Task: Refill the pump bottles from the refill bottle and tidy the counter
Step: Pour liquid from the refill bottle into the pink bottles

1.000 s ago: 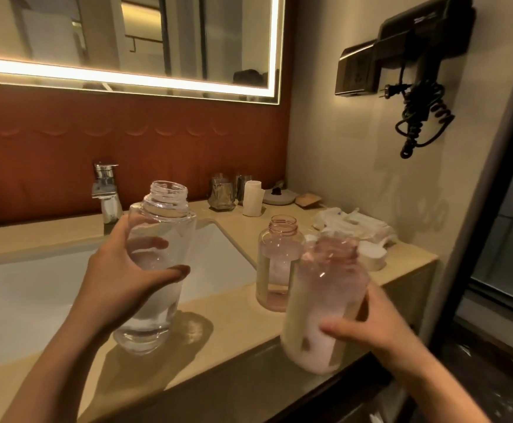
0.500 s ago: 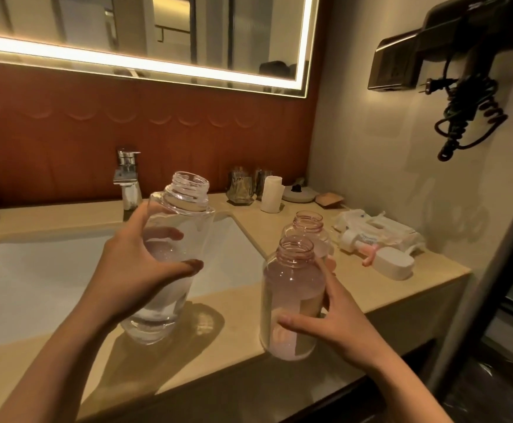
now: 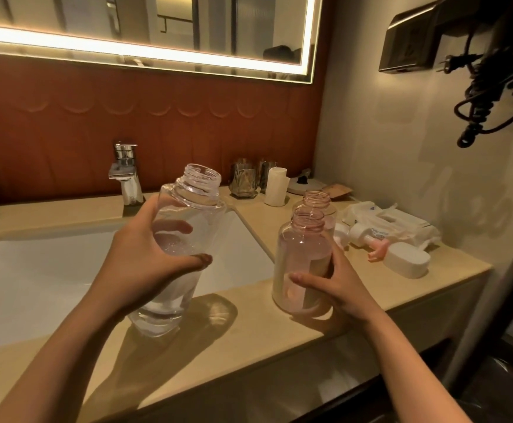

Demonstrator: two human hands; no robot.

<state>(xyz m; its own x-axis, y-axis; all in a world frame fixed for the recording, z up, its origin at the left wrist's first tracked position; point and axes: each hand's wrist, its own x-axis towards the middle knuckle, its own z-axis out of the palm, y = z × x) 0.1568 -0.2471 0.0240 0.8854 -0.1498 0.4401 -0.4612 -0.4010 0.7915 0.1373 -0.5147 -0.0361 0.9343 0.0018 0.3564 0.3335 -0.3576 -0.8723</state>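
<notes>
A tall clear refill bottle [image 3: 185, 215] with an open threaded neck leans to the right over the counter's front edge, gripped round its middle by my left hand [image 3: 145, 264]. My right hand [image 3: 337, 285] holds a pink open-necked bottle [image 3: 302, 257] that stands on the beige counter [image 3: 249, 315]. A second pink bottle [image 3: 322, 206], also without a cap, stands just behind it. Pump heads [image 3: 371, 239], white and pink, lie on the counter to the right next to a white cap [image 3: 406, 264].
A white sink basin [image 3: 35, 285] with a chrome tap [image 3: 127, 175] fills the left. Glass tumblers [image 3: 244, 180], a paper roll [image 3: 275, 186], a small dish and plastic packets [image 3: 392, 221] stand at the back right. A hairdryer cord [image 3: 487, 96] hangs on the right wall.
My right hand brought the pink bottle from off the counter's edge and set it upright in front of the other pink bottle. The left hand keeps hold of the clear bottle, tilted a little more.
</notes>
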